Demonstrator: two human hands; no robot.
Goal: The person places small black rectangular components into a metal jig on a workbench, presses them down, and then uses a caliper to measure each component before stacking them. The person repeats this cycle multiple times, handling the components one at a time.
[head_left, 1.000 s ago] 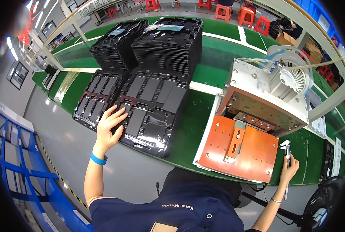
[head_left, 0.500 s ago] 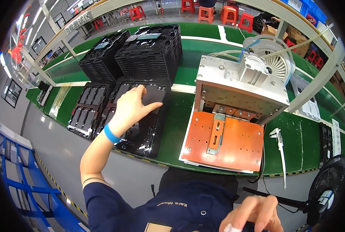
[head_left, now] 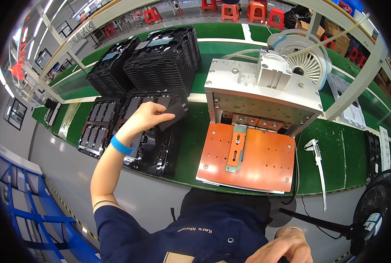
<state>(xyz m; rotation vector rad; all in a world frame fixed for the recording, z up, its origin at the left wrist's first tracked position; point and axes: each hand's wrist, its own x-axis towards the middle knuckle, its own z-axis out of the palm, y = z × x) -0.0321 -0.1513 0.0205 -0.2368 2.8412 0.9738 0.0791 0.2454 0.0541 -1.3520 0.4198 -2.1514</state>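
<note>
My left hand (head_left: pixel 149 117), with a blue wristband, pinches a flat dark-grey rectangular battery cell (head_left: pixel 174 115) between thumb and fingers. The cell is tilted above the right side of a black plastic tray (head_left: pixel 154 151), whose compartments hold several similar cells. At the lower edge, close to my body, my right hand (head_left: pixel 287 247) has its fingers curled together; the tips are cut off, so what they hold, if anything, is hidden. Right of the tray stands a metal press (head_left: pixel 265 92) with an orange base plate (head_left: pixel 265 158) and a slotted orange block (head_left: pixel 237 149) on it.
Tall stacks of black trays (head_left: pixel 160 63) stand behind, and another filled tray (head_left: pixel 98 125) lies at left. A caliper (head_left: pixel 317 168) rests on the green bench right of the press. A black fan (head_left: pixel 370 215) is at the right, and a white reel (head_left: pixel 305 65) is behind the press.
My left hand has closed on the cell and lifted it out of the tray, tilting it. My right hand has dropped lower and turned. The view has shifted slightly.
</note>
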